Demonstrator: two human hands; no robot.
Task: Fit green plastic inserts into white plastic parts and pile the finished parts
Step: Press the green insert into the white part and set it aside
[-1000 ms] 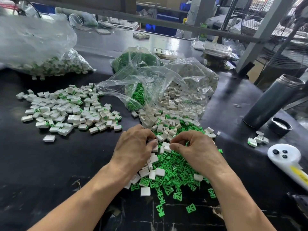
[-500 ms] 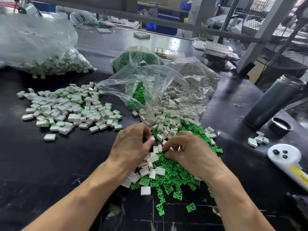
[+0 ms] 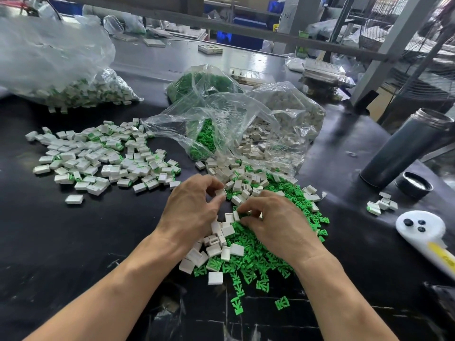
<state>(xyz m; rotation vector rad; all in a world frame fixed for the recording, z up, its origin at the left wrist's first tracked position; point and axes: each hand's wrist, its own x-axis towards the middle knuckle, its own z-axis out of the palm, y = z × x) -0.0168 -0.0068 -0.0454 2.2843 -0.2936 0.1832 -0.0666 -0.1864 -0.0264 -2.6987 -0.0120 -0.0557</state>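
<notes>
Two hands work over a mixed heap on a black table. Left hand [image 3: 194, 207] pinches a white part [image 3: 220, 192]; right hand [image 3: 275, 225] curls over green inserts [image 3: 256, 257], its grasp unclear. Finished pile [image 3: 103, 156] lies far left. A hasty push could jam the insert crooked.

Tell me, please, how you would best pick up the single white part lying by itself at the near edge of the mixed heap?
That white part lies flat on the black table, broad face up, with bare table along its left and near edges. I would come straight down and pinch its two opposite short side walls with thumb and fingers, since the flat top offers no hold. The green inserts crowd its right side, so approach from the left.
</notes>
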